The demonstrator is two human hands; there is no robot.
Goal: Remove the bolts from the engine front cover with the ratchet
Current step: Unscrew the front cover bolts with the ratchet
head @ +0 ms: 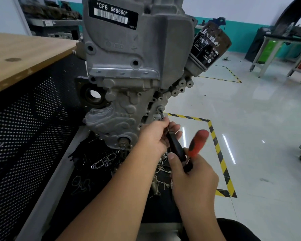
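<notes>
The grey engine front cover (pixel 122 108) stands upright in the middle of the head view. A ratchet with a red and black handle (pixel 195 145) points up toward a bolt (pixel 161 111) on the cover's right edge. My left hand (pixel 156 136) grips the tool's black shaft just below that bolt. My right hand (pixel 191 173) holds the handle's lower end, thumb on the black part. The red grip is blurred. The tool's tip is partly hidden behind my left fingers.
A wooden-topped bench (pixel 24 54) with a perforated black side stands at the left. An oil filter (pixel 208 47) juts from the engine's upper right. Loose gaskets and parts (pixel 102 162) lie on the black tray below. Yellow-black floor tape (pixel 219 153) marks the glossy floor at the right.
</notes>
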